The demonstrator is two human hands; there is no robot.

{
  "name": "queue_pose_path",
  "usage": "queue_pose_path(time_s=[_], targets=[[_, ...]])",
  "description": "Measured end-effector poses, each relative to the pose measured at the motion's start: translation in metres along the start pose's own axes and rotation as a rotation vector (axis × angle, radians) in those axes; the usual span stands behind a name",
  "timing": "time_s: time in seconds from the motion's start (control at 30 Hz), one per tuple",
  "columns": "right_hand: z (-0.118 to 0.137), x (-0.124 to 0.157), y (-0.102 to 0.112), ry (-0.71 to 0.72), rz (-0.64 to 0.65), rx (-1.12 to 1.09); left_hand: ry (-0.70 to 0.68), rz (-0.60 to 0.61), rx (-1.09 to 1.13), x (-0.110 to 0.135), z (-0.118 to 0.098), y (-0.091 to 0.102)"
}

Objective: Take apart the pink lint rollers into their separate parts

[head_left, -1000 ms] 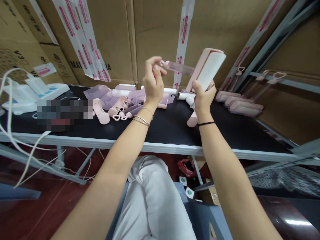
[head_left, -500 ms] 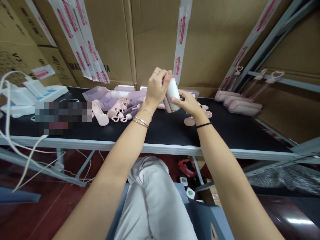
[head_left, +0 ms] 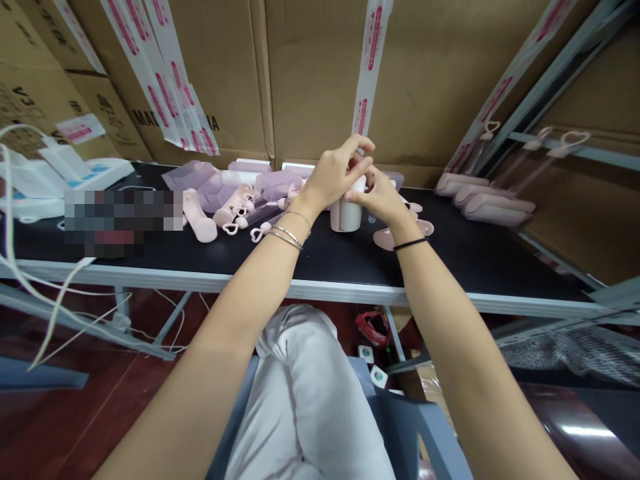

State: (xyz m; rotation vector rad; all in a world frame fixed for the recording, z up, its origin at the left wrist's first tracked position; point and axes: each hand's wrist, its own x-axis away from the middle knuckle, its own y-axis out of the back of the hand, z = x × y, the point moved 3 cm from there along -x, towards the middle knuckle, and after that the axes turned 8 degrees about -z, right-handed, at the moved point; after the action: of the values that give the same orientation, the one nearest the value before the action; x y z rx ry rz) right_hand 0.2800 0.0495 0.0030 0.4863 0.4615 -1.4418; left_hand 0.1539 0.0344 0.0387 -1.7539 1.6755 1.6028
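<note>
A white-and-pink cylinder (head_left: 350,215) stands nearly upright at the black table top, in front of me. My right hand (head_left: 376,193) is closed around its right side, the thumb lying across the upper part. Over the top end bend the fingers of my left hand (head_left: 345,167), close to the right hand's fingertips; whether a small part sits between them is hidden. Near my right wrist lie flat pink pieces (head_left: 385,239). Left of my left wrist are pink heart-shaped loops (head_left: 260,232) with clear stems, and a pink curved piece (head_left: 203,223).
Lilac translucent sleeves (head_left: 200,187) lie along the back of the table (head_left: 320,263). Several pink holders (head_left: 500,210) with heart-topped stems lie at right. White power strips (head_left: 103,179) with cables sit at left. Cardboard boxes (head_left: 310,80) rise behind; a metal frame (head_left: 545,87) stands at right.
The cylinder has moved down and turned from a tilt to nearly upright. My left hand has shifted right over its top, its fingers now reaching toward the right hand.
</note>
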Motion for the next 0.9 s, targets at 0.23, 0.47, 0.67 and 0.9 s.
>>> queue_pose_path(time_s=[0.23,0.47,0.67,0.9], targets=[[0.001,0.002,-0.005,-0.081,0.008,-0.077,0.043,-0.016,-0.021,0.000,-0.003,0.001],[0.000,0.005,-0.003,-0.181,0.019,-0.081,0.004,0.050,-0.025,0.001,-0.008,0.004],[0.002,0.004,-0.006,-0.037,0.137,0.030,-0.007,0.139,-0.042,0.004,-0.012,0.007],[-0.002,0.001,-0.004,0.064,0.258,0.172,-0.121,0.147,-0.063,0.002,-0.008,0.006]])
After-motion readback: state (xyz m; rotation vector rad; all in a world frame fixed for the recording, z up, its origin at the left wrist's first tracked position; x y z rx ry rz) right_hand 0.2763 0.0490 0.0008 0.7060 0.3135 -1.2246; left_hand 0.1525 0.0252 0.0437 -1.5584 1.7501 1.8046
